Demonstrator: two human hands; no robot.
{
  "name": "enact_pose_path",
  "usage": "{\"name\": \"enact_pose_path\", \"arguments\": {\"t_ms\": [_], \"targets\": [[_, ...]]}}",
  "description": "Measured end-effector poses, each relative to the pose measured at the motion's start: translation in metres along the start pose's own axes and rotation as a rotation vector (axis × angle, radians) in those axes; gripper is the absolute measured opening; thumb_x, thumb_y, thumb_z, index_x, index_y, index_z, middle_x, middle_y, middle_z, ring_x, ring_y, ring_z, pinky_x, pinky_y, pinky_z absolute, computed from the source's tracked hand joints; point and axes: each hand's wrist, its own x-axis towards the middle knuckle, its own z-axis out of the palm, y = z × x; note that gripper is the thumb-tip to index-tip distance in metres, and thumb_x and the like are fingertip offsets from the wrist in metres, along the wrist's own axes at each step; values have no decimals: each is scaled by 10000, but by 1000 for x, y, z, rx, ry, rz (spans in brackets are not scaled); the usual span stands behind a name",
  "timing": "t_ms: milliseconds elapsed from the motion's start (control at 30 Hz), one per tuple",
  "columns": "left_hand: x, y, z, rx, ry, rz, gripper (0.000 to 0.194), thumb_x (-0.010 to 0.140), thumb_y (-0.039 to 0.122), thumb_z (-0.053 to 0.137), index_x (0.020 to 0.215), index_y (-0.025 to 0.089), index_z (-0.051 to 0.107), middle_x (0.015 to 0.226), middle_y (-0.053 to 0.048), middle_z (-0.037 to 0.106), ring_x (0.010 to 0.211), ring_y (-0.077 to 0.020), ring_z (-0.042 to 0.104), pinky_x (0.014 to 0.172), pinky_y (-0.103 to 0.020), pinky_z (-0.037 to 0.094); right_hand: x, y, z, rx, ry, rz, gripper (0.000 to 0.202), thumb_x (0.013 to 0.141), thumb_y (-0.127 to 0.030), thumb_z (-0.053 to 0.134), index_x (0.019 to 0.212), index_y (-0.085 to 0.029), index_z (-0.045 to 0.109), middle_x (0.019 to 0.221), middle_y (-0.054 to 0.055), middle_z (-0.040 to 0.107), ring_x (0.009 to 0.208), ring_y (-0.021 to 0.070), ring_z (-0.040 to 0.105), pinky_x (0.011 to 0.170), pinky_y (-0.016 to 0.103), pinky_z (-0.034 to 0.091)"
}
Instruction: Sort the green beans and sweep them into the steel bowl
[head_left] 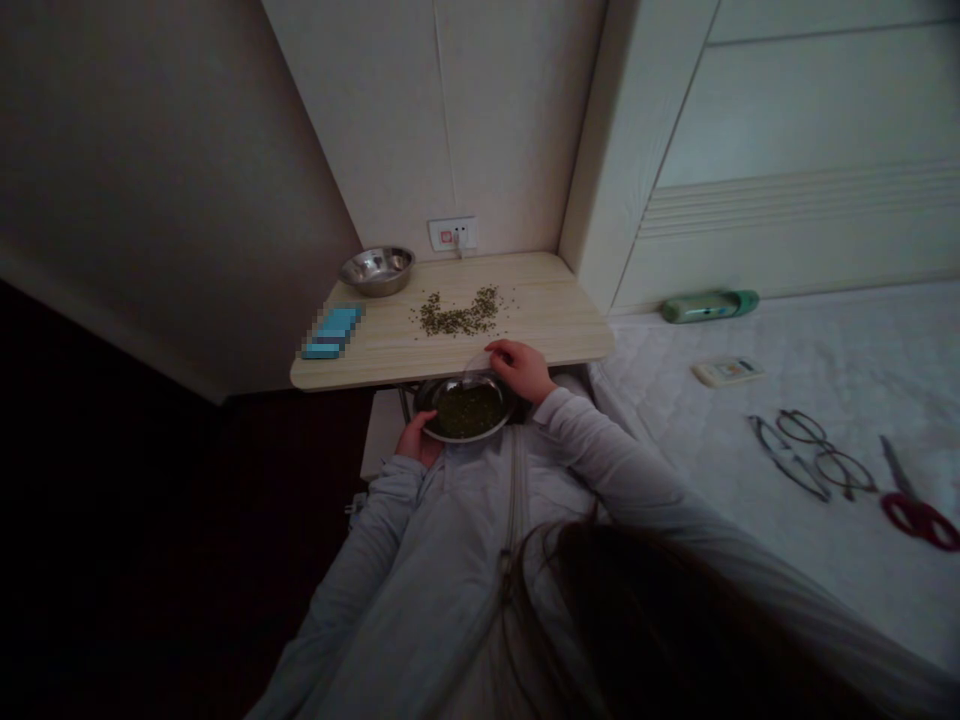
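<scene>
A metal bowl (469,437) holding many small green beans (470,410) is just below the front edge of the wooden table (360,368). My left hand (421,438) grips the bowl's left rim, thumb on top. My right hand (523,370) is at the bowl's upper right, fingers closed on a thin clear piece (480,368) that slants down into the bowl; its exact shape is hard to make out. More beans (459,318) lie scattered on the table beyond the bowl.
At the table's back left stands another metal bowl (377,272), with a blue pixelated object (332,332) in front. A wall socket (453,235) is behind. On the bed (675,430) at right lie a green case (709,306), a remote (727,371), glasses (844,467) and red-handled scissors (919,520).
</scene>
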Motion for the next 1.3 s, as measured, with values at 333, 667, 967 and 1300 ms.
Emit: {"name": "enact_pose_path", "arguments": {"t_ms": [333, 667, 967, 1300], "targets": [[1, -1, -1, 5, -6, -11, 318, 639, 138, 416, 928, 130, 549, 791, -37, 641, 937, -197, 495, 853, -344, 358, 1, 2, 1, 0, -19, 15, 271, 685, -270, 368, 876, -210, 550, 724, 2, 572, 643, 105, 479, 615, 231, 358], [1, -1, 0, 11, -1, -3, 307, 636, 138, 423, 911, 135, 557, 772, -30, 643, 921, -192, 506, 835, -339, 375, 1, 2, 1, 4, -20, 10, 271, 680, -265, 375, 879, -209, 550, 748, 3, 577, 655, 107, 485, 625, 233, 361], [-1, 0, 1, 2, 38, -17, 244, 623, 131, 430, 814, 124, 581, 754, -43, 644, 920, -197, 506, 837, -338, 375, 1, 2, 1, -5, -8, 4, 267, 682, -275, 372, 874, -219, 550, 726, -4, 575, 637, 103, 482, 596, 227, 355], [1, 0, 0, -24, 37, -10, 238, 626, 122, 427, 805, 109, 584, 722, -41, 647, 893, -190, 522, 833, -329, 378, 1, 2, 1, 7, 3, 1, 265, 680, -279, 380, 870, -212, 552, 706, -3, 569, 620, 98, 473, 588, 221, 349]]}}
